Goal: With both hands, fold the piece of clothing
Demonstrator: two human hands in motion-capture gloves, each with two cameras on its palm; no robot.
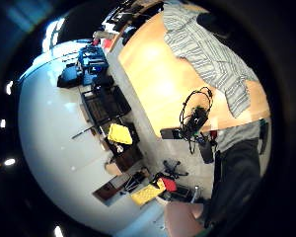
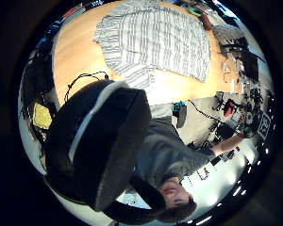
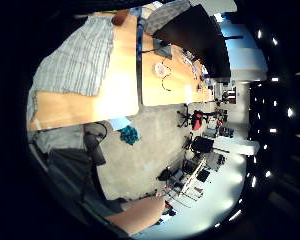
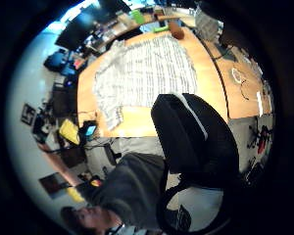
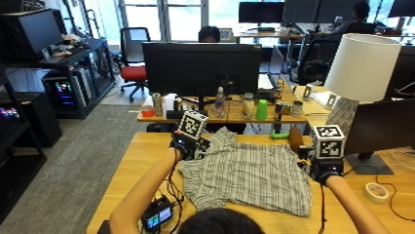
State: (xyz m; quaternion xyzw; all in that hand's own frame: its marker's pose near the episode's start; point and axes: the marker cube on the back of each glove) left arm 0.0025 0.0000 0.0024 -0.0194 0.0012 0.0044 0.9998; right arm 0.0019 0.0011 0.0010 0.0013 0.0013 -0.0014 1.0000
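A grey-and-white striped shirt [image 5: 250, 178] lies spread flat on the wooden table [image 5: 142, 156], one sleeve bunched toward the near left. My left hand [image 5: 188, 146] hovers at the shirt's far left corner and my right hand [image 5: 324, 170] at its right edge. Neither hand holds cloth. The palm views show the shirt [image 1: 207, 54] [image 2: 155, 40] [image 3: 75, 65] [image 4: 142, 73] from a distance, with no fingers across it.
A small device with a lit screen [image 5: 158, 217] and cables sit at the table's near left. A brown roll [image 5: 295, 139] lies beyond the shirt. A tape roll [image 5: 375, 191], a lamp [image 5: 356, 73] and a monitor [image 5: 383, 126] stand to the right.
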